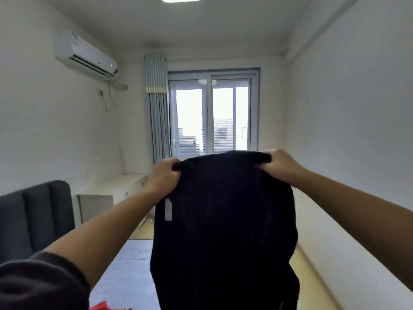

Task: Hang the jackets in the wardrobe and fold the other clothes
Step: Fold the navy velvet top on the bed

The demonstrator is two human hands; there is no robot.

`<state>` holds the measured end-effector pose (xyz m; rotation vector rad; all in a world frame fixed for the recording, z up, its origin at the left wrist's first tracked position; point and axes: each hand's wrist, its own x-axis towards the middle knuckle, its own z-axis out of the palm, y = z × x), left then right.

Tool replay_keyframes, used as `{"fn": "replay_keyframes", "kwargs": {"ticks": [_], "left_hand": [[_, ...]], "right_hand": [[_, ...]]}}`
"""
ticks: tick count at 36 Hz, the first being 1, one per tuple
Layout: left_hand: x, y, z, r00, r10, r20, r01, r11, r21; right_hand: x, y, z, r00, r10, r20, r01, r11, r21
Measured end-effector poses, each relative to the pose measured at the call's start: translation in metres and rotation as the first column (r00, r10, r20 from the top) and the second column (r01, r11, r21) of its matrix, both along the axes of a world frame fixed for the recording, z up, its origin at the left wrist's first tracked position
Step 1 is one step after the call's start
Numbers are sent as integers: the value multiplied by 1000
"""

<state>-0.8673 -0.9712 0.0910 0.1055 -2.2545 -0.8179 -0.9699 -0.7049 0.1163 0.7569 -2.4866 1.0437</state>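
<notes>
- Dark garment (223,220): I see it held up in the air, hanging from its top edge over the bed (131,262). Its lower part runs out of the bottom of the view.
- The left hand (164,175) has its fingers curled round one bunched corner of that top edge. The right hand (280,164) clasps the other corner the same way. Neither looks slack.
- Sorting risk: from here I cannot tell whether this is a jacket or something to fold. A pale label (168,209) shows near the left hand, but I can't make out a zip, collar or sleeves. A wrong call would send it to the wrong place.
- Slip risk: both grips are on gathered cloth, not on a seam I can pick out. If one hand lets go to regrip, I'd expect the weight to swing to the other side and twist the piece.
- Blind spot: the cloth hides much of the bed beneath it. Lowering it without looking could land it on the red item (105,306) at the bottom edge, or trap a crease underneath.
- Uneven hang: the right hand sits a little higher than the left, so a fold begun like this would likely come out skewed.
- The wardrobe is not in view. If it is needed, the trailing hem could drag or catch on the way.
</notes>
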Motion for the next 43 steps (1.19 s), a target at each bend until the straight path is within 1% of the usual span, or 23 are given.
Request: {"fn": "replay_keyframes", "kwargs": {"ticks": [1,2,5,7,10,11,12,14,15,17,20,22,24,26,28,29,31,33,34,36,38,40,43], "left_hand": [[0,-3,7,1000,22,16,-20,993,-115],[0,-3,14,999,38,23,-33,983,-180],[-3,1,32,1000,25,-5,-25,976,-215],[-7,11,41,999,-46,-16,41,973,-228],[-9,33,50,991,-135,-20,125,955,-269],[-11,37,51,989,-145,-20,133,948,-288],[-11,39,51,988,-152,-25,137,943,-304],[-10,34,48,988,-157,-9,146,936,-320],[-9,28,44,985,-170,18,167,938,-304],[-7,10,28,968,-220,120,243,940,-241],[-1,-22,-11,902,-242,357,318,932,-171],[8,-51,-41,880,-188,437,293,938,-186],[21,-81,-61,876,-124,466,229,958,-175],[27,-106,-67,877,-82,473,157,980,-121],[30,-121,-60,860,-90,502,171,978,-117],[31,-125,-54,845,-114,523,202,973,-114],[34,-130,-41,826,-158,541,248,964,-96],[41,-135,-29,814,-181,551,254,966,-58],[43,-140,-24,806,-197,559,256,966,-29],[46,-148,-15,797,-210,566,249,968,8],[49,-149,-9,789,-189,584,239,971,-8],[48,-143,-4,792,-172,586,224,974,-17],[40,-126,4,814,-187,549,227,974,-3]], "right_hand": [[1,2,3,999,-25,-42,28,997,69],[4,3,5,996,-49,-71,57,990,129],[17,0,15,994,-98,-52,108,955,277],[27,-9,18,998,-58,-22,62,948,312],[47,-40,13,990,135,33,-139,968,209],[52,-51,10,984,175,7,-174,970,167],[53,-59,7,983,177,-47,-169,975,142],[52,-66,6,979,131,-158,-114,987,117],[50,-65,7,977,111,-181,-93,990,106],[44,-62,11,981,74,-180,-61,995,79],[37,-54,24,984,-19,-178,22,1000,18],[35,-47,33,982,-85,-170,83,996,-20],[32,-39,40,984,-114,-136,113,993,-13],[29,-37,40,990,-104,-94,110,992,60],[28,-40,35,995,-76,-69,84,988,131],[29,-42,32,997,-40,-59,49,987,156],[29,-39,27,995,83,-47,-71,974,213],[31,-31,23,981,188,-39,-168,939,300],[33,-26,21,976,213,-47,-183,917,353],[38,-22,16,959,261,-109,-178,855,488],[45,-23,12,927,328,-183,-164,791,589],[51,-25,11,893,378,-246,-143,753,642],[58,-29,8,845,424,-325,-78,700,710]]}}
